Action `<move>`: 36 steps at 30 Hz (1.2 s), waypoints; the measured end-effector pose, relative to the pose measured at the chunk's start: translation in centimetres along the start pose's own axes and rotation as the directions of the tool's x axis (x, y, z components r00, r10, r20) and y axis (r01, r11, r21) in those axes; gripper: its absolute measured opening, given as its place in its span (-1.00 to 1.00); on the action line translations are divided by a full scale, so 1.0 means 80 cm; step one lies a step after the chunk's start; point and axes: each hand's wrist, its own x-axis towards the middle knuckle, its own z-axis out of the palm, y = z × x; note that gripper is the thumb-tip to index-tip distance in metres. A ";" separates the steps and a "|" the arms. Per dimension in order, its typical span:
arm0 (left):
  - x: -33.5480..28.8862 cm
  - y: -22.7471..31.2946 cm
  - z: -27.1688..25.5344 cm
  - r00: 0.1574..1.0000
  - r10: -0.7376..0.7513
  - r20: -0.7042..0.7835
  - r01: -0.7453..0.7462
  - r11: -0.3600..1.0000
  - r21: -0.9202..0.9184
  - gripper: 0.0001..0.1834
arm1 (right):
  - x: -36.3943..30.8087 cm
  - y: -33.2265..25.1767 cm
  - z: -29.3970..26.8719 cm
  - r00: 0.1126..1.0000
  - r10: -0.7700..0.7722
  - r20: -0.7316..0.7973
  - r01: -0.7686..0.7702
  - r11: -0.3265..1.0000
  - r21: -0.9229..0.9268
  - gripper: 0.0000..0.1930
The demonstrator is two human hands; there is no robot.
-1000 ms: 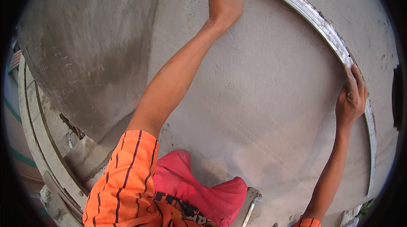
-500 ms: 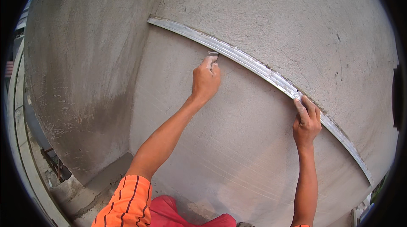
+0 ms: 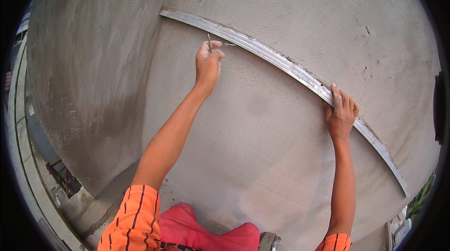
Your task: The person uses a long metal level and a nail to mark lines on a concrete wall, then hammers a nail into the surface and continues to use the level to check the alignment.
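Note:
A long aluminium straightedge (image 3: pixel 281 65) lies against the grey plastered wall (image 3: pixel 253 138), slanting down from the inner corner to the right. My right hand (image 3: pixel 342 110) grips its right half, fingers over the upper edge and thumb below. Just under the bar's left half, my left hand (image 3: pixel 207 68) pinches a thin metal nail (image 3: pixel 209 41) between thumb and fingers, pointing up, with its tip close to the bar's lower edge. Beside those fingers, a second nail (image 3: pixel 229 44) shows at the wall below the bar. Pale dust coats the left fingertips.
A darker plastered side wall (image 3: pixel 93 87) meets this wall at the left corner. A curved ledge (image 3: pixel 23 143) runs down the far left. Red cloth (image 3: pixel 211 230) covers my lap at the bottom. Green leaves (image 3: pixel 422 197) show at the lower right edge.
My left hand has moved left from the second nail, and a nail now shows in its fingers. My right hand has shifted its fingers further over the bar. The whole view has tilted slightly.

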 end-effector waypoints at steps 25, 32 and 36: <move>0.008 -0.004 0.005 0.908 0.412 0.072 -0.401 0.809 0.429 -0.88 | 0.040 0.036 -0.027 0.991 -0.117 -0.063 0.119 0.992 0.030 -0.33; 0.005 -0.011 0.019 0.884 0.464 0.050 -0.425 0.755 0.500 -0.82 | 0.066 0.078 -0.086 0.924 -0.304 -0.233 0.298 0.953 -0.064 -0.37; 0.010 -0.017 0.014 0.897 0.439 0.057 -0.397 0.744 0.538 -0.76 | 0.094 0.085 -0.123 0.826 -0.374 -0.421 0.330 0.928 -0.174 -0.47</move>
